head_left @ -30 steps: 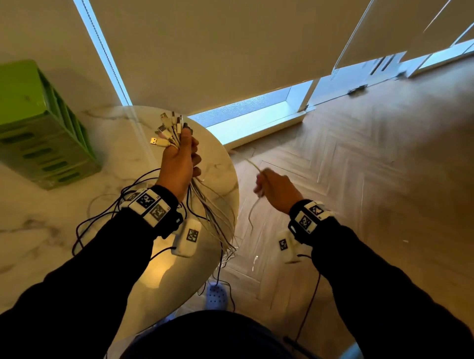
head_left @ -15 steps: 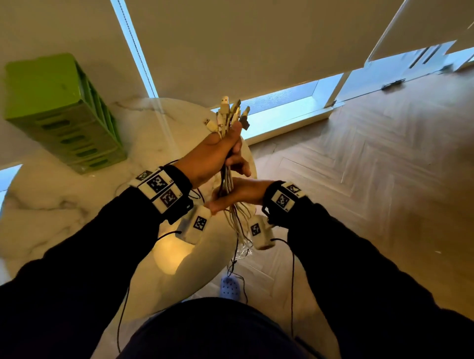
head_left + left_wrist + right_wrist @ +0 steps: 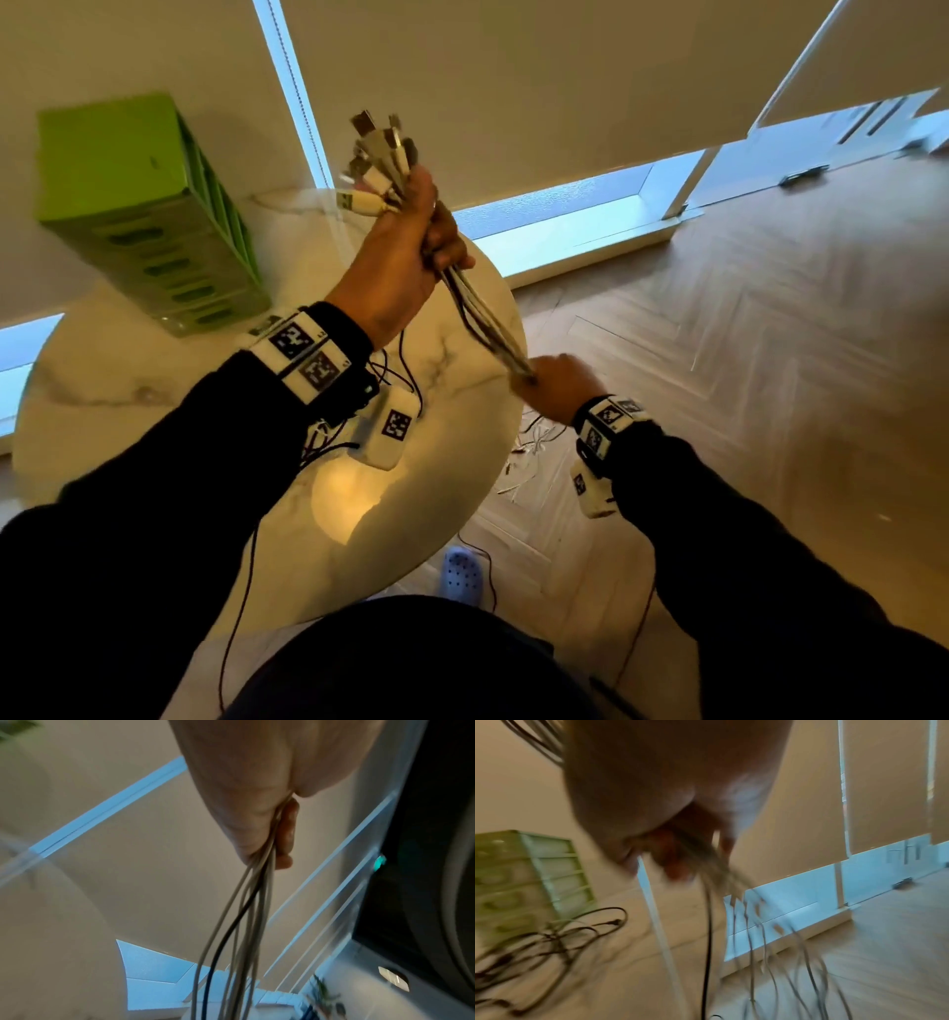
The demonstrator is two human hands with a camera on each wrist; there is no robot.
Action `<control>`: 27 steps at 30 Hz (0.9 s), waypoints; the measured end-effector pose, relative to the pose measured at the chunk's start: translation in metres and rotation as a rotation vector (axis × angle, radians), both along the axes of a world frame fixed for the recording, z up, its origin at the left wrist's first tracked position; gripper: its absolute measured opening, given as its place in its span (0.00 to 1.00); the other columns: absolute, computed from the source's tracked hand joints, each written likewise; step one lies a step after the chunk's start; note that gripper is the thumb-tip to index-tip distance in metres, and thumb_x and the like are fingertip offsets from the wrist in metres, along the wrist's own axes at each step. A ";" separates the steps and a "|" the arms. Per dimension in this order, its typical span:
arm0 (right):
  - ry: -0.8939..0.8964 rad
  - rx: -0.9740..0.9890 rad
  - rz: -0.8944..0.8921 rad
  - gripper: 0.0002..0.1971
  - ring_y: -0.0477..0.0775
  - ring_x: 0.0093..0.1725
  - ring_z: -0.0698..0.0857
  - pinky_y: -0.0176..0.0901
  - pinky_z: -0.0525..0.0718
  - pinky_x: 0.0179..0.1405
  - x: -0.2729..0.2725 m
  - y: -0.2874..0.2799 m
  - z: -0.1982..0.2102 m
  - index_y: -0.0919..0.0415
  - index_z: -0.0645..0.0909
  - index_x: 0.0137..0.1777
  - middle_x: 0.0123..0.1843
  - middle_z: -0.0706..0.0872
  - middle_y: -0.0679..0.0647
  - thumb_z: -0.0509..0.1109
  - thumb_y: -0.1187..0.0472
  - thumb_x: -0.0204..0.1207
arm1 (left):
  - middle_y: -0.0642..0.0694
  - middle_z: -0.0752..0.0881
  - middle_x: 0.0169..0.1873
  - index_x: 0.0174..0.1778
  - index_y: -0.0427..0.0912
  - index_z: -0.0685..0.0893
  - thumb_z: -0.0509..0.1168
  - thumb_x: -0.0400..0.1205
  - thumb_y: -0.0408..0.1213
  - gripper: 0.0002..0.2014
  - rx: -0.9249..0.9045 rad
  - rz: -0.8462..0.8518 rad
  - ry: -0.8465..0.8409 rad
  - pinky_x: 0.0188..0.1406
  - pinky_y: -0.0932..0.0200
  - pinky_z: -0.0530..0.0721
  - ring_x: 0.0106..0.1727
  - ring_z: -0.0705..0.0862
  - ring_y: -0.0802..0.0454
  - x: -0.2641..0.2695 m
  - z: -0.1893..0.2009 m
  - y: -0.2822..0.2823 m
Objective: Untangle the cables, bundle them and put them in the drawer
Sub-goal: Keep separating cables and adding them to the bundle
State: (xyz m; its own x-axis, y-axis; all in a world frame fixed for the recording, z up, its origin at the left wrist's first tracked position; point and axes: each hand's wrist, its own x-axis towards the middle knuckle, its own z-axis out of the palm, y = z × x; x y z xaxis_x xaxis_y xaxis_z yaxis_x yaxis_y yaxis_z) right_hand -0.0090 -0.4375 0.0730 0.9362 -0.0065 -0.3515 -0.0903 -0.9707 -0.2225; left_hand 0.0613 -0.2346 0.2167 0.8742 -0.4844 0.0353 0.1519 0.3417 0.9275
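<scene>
My left hand (image 3: 411, 246) is raised above the round marble table (image 3: 128, 385) and grips a bundle of white cables (image 3: 482, 313) with one dark one, their USB plugs (image 3: 380, 159) fanned out above the fist. The strands run taut, down and right, to my right hand (image 3: 554, 385), which is closed round them beyond the table's edge. Their loose ends (image 3: 529, 452) dangle below toward the floor. In the left wrist view the cables (image 3: 246, 912) leave my fist; in the right wrist view they trail blurred (image 3: 757, 923). The green drawer unit (image 3: 149, 216) stands at the table's back left.
A tangle of dark cables (image 3: 546, 945) lies on the table near the drawer unit. Roller blinds and a low window run along the far wall. Herringbone wood floor spreads to the right. A blue clog (image 3: 462, 575) shows below the table edge.
My left hand has lifted the plug end higher. My right hand has slid from just under the left hand down along the bundle to the right, drawing the cables straight.
</scene>
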 end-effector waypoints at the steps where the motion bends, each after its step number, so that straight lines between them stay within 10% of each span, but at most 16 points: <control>1: 0.197 0.117 0.019 0.22 0.55 0.36 0.84 0.48 0.84 0.42 -0.003 0.009 0.000 0.59 0.78 0.38 0.36 0.85 0.57 0.66 0.40 0.82 | 0.56 0.70 0.25 0.37 0.46 0.69 0.45 0.92 0.48 0.20 0.050 0.001 -0.048 0.50 0.51 0.85 0.29 0.72 0.55 -0.002 -0.004 -0.006; 4: 0.426 0.252 0.096 0.35 0.55 0.57 0.83 0.56 0.81 0.64 -0.010 0.021 0.016 0.59 0.79 0.67 0.63 0.86 0.57 0.79 0.36 0.68 | 0.52 0.79 0.33 0.40 0.42 0.73 0.45 0.94 0.46 0.21 0.227 -0.072 -0.152 0.64 0.46 0.85 0.41 0.86 0.50 -0.010 -0.017 -0.016; 6: 0.202 0.365 0.070 0.49 0.55 0.73 0.75 0.56 0.73 0.75 -0.011 0.021 0.033 0.53 0.64 0.82 0.78 0.75 0.51 0.81 0.35 0.65 | 0.43 0.85 0.46 0.48 0.39 0.79 0.45 0.93 0.46 0.21 0.356 -0.094 -0.246 0.69 0.60 0.80 0.57 0.87 0.48 -0.015 -0.024 -0.020; 9: -0.146 0.712 -0.009 0.43 0.51 0.79 0.70 0.48 0.71 0.78 -0.012 0.029 0.058 0.53 0.59 0.85 0.84 0.69 0.52 0.77 0.45 0.76 | 0.48 0.82 0.62 0.63 0.41 0.80 0.46 0.94 0.45 0.19 0.522 -0.104 -0.389 0.59 0.84 0.70 0.67 0.78 0.61 -0.022 -0.031 -0.029; 12: -0.318 0.923 -0.075 0.23 0.51 0.70 0.79 0.39 0.79 0.68 -0.011 0.048 0.080 0.52 0.65 0.78 0.75 0.78 0.57 0.65 0.62 0.86 | 0.56 0.81 0.57 0.61 0.55 0.79 0.55 0.91 0.47 0.09 0.500 -0.037 -0.562 0.70 0.67 0.75 0.60 0.78 0.73 -0.020 -0.044 -0.035; 15: -0.313 1.031 -0.221 0.12 0.52 0.47 0.85 0.49 0.85 0.51 -0.015 0.050 0.093 0.50 0.74 0.64 0.49 0.85 0.55 0.58 0.63 0.84 | 0.57 0.84 0.48 0.50 0.62 0.81 0.54 0.89 0.60 0.13 0.655 0.017 -0.746 0.67 0.31 0.79 0.53 0.84 0.56 -0.007 -0.052 -0.031; 18: -0.290 1.177 -0.394 0.12 0.47 0.32 0.72 0.47 0.73 0.36 -0.022 0.048 0.100 0.50 0.74 0.46 0.33 0.74 0.48 0.56 0.69 0.82 | 0.53 0.87 0.47 0.50 0.49 0.85 0.63 0.80 0.68 0.25 0.608 -0.016 -0.559 0.61 0.47 0.82 0.53 0.87 0.53 -0.004 -0.042 -0.031; 22: -0.207 1.277 -0.412 0.12 0.45 0.27 0.65 0.40 0.65 0.29 -0.028 0.051 0.106 0.56 0.68 0.40 0.28 0.69 0.43 0.53 0.71 0.82 | 0.41 0.88 0.61 0.71 0.39 0.75 0.82 0.72 0.43 0.34 0.161 -0.024 -0.119 0.61 0.42 0.87 0.59 0.90 0.46 -0.010 -0.038 -0.040; 25: -0.080 1.266 -0.368 0.11 0.46 0.26 0.62 0.40 0.64 0.26 -0.032 0.053 0.110 0.56 0.66 0.40 0.27 0.64 0.45 0.52 0.70 0.82 | 0.37 0.82 0.69 0.77 0.56 0.65 0.81 0.72 0.26 0.44 0.043 0.003 -0.195 0.59 0.42 0.89 0.58 0.90 0.39 -0.016 -0.029 -0.042; 27: 0.008 1.274 -0.356 0.10 0.47 0.26 0.59 0.40 0.61 0.25 -0.032 0.051 0.112 0.57 0.65 0.40 0.28 0.62 0.47 0.52 0.69 0.82 | 0.40 0.85 0.62 0.69 0.50 0.74 0.82 0.71 0.27 0.34 0.089 0.028 -0.303 0.54 0.49 0.89 0.49 0.90 0.45 -0.017 -0.024 -0.044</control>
State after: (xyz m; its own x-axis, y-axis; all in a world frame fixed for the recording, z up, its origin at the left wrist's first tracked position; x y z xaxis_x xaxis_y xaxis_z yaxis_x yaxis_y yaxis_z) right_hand -0.0414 -0.3861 0.1848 0.9499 0.0869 -0.3001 -0.3007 -0.0075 -0.9537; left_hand 0.0441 -0.2791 0.1932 0.8431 -0.4735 0.2549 -0.1442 0.2575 0.9555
